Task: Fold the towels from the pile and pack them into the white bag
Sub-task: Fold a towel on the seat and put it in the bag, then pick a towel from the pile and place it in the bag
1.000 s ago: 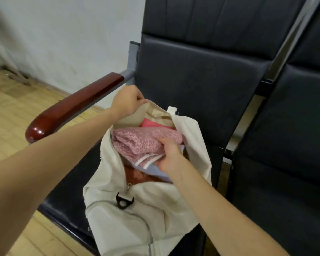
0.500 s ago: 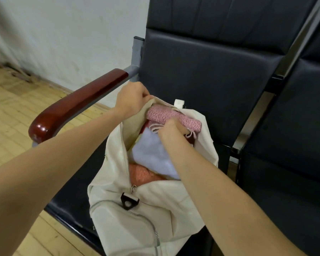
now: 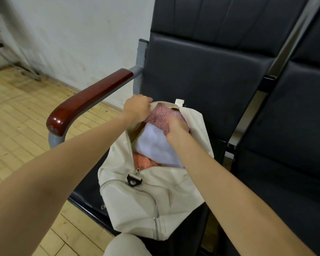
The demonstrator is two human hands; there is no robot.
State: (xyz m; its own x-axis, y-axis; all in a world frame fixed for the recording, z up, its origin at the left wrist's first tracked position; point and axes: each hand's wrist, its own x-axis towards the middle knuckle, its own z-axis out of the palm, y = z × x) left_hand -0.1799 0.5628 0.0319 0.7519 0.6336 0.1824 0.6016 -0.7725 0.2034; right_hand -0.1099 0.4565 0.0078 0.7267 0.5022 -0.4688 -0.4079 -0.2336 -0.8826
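The white bag [image 3: 151,193] stands unzipped on a black chair seat. My left hand [image 3: 137,109] grips the far left rim of its opening and holds it apart. My right hand [image 3: 175,129] is inside the opening with curled fingers on a folded pink speckled towel [image 3: 161,115] at the far end of the bag. Below it lies a white folded towel [image 3: 155,146], and an orange-pink towel [image 3: 143,161] shows near the zip end. My right fingertips are hidden by the cloth.
The black chair [image 3: 201,74] has a red-brown wooden armrest [image 3: 89,100] on the left of the bag. A second black seat [image 3: 288,145] stands to the right. Wooden floor [image 3: 17,115] and a white wall lie to the left.
My right hand pushed the pink towel from the middle of the opening down into the far end of the bag, uncovering the white towel. My left hand kept its hold on the rim.
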